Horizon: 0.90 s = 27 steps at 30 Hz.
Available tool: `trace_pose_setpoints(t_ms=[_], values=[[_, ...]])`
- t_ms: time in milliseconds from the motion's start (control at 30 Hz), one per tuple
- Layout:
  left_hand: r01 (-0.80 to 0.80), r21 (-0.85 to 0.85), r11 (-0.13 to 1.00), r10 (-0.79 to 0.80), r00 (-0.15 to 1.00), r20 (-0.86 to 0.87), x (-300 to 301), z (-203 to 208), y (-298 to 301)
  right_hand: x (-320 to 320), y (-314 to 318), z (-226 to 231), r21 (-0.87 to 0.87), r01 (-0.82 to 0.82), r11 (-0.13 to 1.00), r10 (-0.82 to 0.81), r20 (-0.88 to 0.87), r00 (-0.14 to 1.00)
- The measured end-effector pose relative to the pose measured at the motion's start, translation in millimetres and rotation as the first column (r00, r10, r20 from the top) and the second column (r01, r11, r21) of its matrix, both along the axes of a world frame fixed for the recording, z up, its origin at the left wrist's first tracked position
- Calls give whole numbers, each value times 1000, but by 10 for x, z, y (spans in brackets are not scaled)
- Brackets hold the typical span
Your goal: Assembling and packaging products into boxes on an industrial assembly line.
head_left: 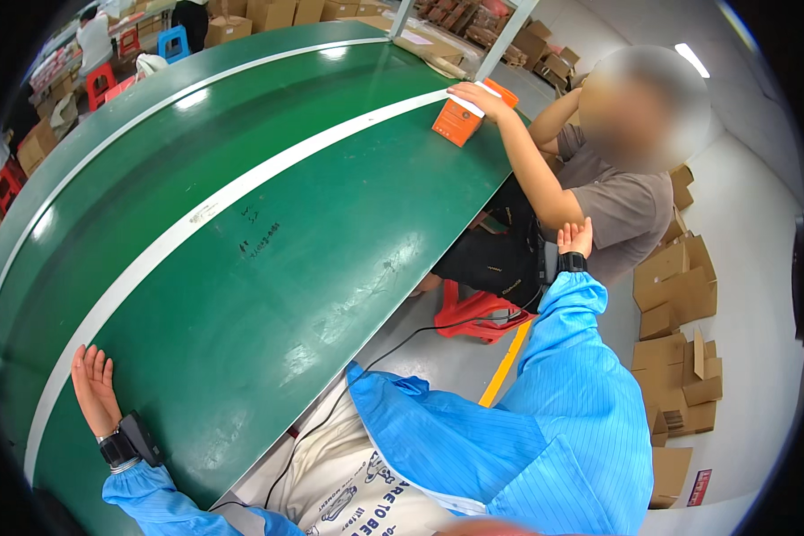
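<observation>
Glossy green counter (330,223) carries, toward its far right edge, an orange-and-white cardboard box (456,123) under a co-worker's hand (481,96), the wearer's left hand (96,390) and right hand (575,238) both empty, fingers loosely extended.

We see the co-worker's head (645,107) only as a blur; their hand (484,98) hides part of the orange box (456,122), their lap (487,259) part of the red stool (456,308). We cannot read the dark marks (261,238) on the table (348,223); the lower edge cuts the left blue sleeve (156,498).
</observation>
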<state>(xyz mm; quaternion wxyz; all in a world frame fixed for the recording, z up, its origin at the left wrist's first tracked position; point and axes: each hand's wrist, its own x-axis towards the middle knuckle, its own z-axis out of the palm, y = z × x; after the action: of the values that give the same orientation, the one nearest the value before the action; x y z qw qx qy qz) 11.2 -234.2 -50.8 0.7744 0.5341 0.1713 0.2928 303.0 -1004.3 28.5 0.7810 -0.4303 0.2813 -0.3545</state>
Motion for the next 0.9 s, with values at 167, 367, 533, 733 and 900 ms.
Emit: trace_pose_setpoints(t_ms=[167, 367, 533, 733, 900], values=[[-1, 3, 1000, 1, 1000, -1, 8, 9, -20, -73, -208, 65, 52, 81, 995, -80, -28, 996], [41, 62, 997, -40, 999, -29, 54, 108, -135, 275, -432, 182, 85, -60, 995, 60, 6, 998], [188, 460, 868, -32, 945, -326, 118, 233, -365, 801, -50, 396, -264, 36, 964, -53, -55, 997], [610, 787, -93, 105, 792, -601, 528, 564, -1352, 1554, -283, 293, -644, 94, 759, -173, -60, 983], [724, 655, -216, -33, 665, -746, 1023, 663, -2147, 1743, -236, 415, -802, -215, 557, -173, -366, 914]])
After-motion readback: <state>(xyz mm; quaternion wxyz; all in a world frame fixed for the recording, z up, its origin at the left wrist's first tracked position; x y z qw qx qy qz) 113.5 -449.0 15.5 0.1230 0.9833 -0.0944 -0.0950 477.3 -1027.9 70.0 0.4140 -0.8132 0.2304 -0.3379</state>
